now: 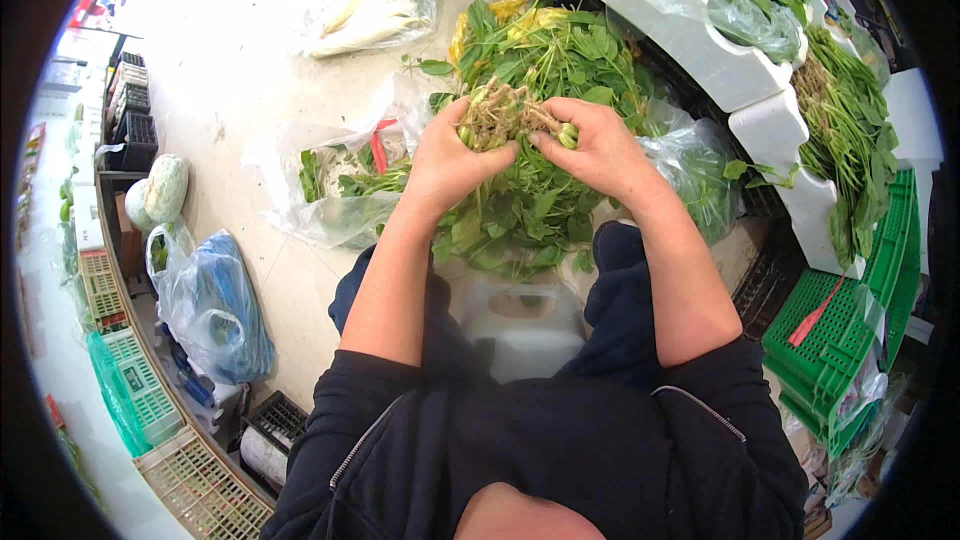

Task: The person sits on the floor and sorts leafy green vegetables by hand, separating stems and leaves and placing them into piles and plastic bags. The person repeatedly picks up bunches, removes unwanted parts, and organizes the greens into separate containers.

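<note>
Between my knees, a bunch of leafy greens with brown roots (491, 116) is gripped at its root end. My left hand (454, 154) closes around the larger clump of roots, thumb across the front. Several more rooted stems (566, 135) are pinched in my right hand (592, 139), close beside the left. Leaves (529, 214) hang below both hands, and which of them belong to the held bunch cannot be told. Just beyond lies a heap of loose greens (577, 52) on the tiled floor.
An open clear plastic bag (337, 217) with greens lies to the left; white radishes (382, 19) lie bagged farther off. Foam boxes (780, 135) and a green crate (817, 345) line the right. Wax gourds (166, 187) and a blue bag (225, 307) stand left.
</note>
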A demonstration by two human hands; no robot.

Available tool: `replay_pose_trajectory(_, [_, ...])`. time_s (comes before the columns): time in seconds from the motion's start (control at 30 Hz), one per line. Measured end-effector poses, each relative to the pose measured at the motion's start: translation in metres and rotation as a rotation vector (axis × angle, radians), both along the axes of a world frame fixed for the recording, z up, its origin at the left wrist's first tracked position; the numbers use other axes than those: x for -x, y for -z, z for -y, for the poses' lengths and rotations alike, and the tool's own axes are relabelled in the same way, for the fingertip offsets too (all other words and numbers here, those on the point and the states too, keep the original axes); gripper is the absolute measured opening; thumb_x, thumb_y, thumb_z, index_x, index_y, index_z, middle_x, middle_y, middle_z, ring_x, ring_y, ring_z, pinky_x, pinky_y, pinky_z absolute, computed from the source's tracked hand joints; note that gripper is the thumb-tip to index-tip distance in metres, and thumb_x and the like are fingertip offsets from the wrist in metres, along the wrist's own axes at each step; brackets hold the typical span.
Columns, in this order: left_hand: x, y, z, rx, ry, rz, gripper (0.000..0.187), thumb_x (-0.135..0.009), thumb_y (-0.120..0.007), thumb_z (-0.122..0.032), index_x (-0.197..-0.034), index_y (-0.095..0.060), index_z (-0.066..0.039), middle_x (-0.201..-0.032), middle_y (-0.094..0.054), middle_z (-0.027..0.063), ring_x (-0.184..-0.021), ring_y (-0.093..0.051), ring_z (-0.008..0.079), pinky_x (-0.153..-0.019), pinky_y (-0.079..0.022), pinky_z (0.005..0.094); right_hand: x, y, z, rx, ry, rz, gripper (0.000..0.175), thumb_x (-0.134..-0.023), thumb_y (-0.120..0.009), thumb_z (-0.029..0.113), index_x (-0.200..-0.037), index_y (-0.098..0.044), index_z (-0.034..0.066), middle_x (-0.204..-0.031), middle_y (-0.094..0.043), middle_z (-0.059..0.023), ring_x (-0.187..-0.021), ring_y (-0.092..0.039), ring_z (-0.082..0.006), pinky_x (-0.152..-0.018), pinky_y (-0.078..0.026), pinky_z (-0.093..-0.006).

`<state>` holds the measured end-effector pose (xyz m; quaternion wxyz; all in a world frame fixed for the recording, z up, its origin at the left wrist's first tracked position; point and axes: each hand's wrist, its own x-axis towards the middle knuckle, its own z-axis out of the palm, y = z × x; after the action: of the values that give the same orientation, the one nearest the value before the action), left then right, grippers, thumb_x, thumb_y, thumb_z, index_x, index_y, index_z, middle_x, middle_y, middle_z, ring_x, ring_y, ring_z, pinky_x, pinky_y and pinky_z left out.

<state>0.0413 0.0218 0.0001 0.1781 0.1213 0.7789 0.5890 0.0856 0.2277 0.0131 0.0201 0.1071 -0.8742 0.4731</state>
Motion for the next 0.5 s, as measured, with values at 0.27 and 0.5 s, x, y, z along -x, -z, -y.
replay_pose_trajectory(0.27, [0.004,-0.003,0.006,-0.083,-0.009,0.097,0.054,-0.073,-0.078,-0.006,-0.124,-0.059,0.001,-0.107,-0.069,0.0049,-0.095,-0.063,0.0106,-0.087,-0.051,0.0273,0.003,0.011,-0.016,-0.193,-0.023,-0.069,0.022,-0.086,-0.069,0.012,-0.106,-0.065,0.0052,-0.098,-0.063,-0.0096,-0.087,-0.062,-0.0262,-0.078,-0.05,-0.0346])
replay_pose_trajectory(0.5, [0.004,-0.001,0.002,-0.212,-0.029,0.148,0.052,-0.074,-0.079,-0.009,-0.122,-0.061,0.001,-0.103,-0.07,0.0048,-0.09,-0.064,0.0113,-0.084,-0.051,0.0273,-0.001,0.013,0.013,0.313,0.026,0.182,0.032,-0.087,-0.075,0.02,-0.114,-0.067,0.0037,-0.097,-0.066,0.0015,-0.087,-0.056,-0.0073,-0.079,-0.047,-0.0246])
